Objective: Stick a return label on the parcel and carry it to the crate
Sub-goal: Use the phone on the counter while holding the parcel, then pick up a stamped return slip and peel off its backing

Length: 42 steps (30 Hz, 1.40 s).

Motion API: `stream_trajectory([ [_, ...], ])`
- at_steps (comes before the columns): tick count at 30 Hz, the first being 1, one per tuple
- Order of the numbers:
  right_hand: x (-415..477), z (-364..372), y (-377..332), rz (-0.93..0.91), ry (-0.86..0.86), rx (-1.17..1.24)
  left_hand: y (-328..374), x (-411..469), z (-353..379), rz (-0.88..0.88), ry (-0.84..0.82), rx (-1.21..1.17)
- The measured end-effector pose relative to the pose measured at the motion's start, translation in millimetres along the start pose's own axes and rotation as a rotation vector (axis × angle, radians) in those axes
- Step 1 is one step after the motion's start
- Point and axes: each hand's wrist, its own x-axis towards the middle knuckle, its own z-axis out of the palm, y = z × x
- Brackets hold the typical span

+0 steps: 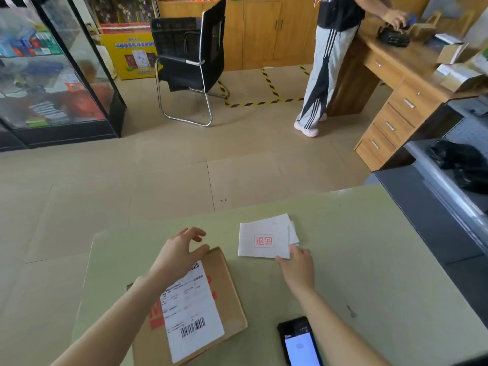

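A flat brown parcel [227, 294] with a white shipping label lies on the pale green table [369, 260] in front of me. My left hand [179, 252] hovers over its far edge, fingers spread, thumb touching the corner. To the right lies a small stack of white return labels [264, 237] with a red stamp on the top one. My right hand [298, 265] rests at the stack's near right corner, fingertips on the edge of the labels. A black crate [174, 35] sits on a chair across the room.
A black phone [299, 342] lies near the table's front edge by my right forearm. A black office chair [195, 64], a glass cabinet [52, 75] at left, a wooden desk [401, 83] at right and a standing person [327, 62] are beyond.
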Motion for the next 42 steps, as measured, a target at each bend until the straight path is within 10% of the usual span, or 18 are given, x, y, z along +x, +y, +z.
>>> stream_trajectory([
  [15,48.7,33.7,-3.6,0.064,0.096,-0.140,34.8,121.6,86.7,-0.188,-0.495,0.062],
  [31,49.8,37.9,-14.5,0.007,0.176,-0.181,37.2,138.8,94.7,-0.261,-0.437,-0.145],
  [42,72.3,2.9,-24.4,-0.065,0.323,0.307,29.8,141.0,96.9,-0.245,-0.433,-0.204],
])
